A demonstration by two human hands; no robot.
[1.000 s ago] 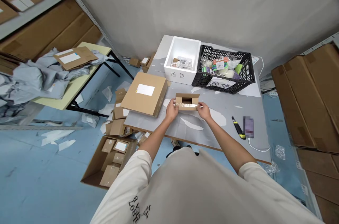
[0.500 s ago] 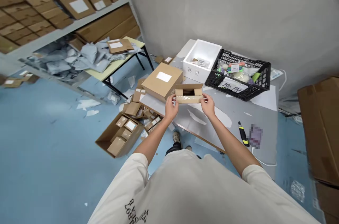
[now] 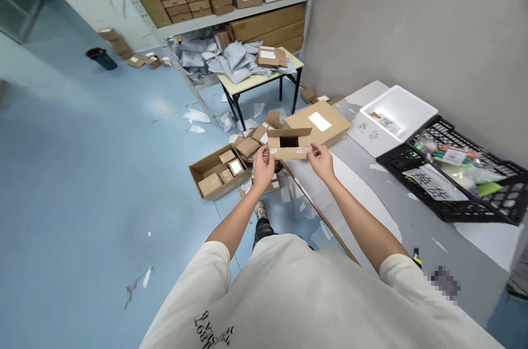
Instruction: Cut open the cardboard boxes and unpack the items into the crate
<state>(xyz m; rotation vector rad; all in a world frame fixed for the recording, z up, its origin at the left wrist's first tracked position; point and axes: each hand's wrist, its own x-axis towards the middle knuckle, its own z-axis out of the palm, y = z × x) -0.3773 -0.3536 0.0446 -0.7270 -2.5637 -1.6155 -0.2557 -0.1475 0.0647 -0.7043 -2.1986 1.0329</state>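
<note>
Small box (image 3: 291, 154): I hold it up before me at the left end of the grey table (image 3: 408, 217), apparently not resting on it.
Left hand (image 3: 263, 167): thumb and fingers pinch the box's left end.
Right hand (image 3: 322, 161): pinches the right end; fingertips behind the cardboard I can't make out.
Flap (image 3: 289, 132): far one stands up, so I judge opening done; shiny tape (image 3: 275, 151) shows on the near side.
Inside: too dark to tell whether anything lies there.
Not done: the box is neither closed nor set down.
Large flat carton (image 3: 336, 124): closed, on the table's left end.
Floor carton (image 3: 226, 189): open, left of the table, small packages (image 3: 210, 184) inside.
Black crate (image 3: 398, 165): filled, on the table's far side.
</note>
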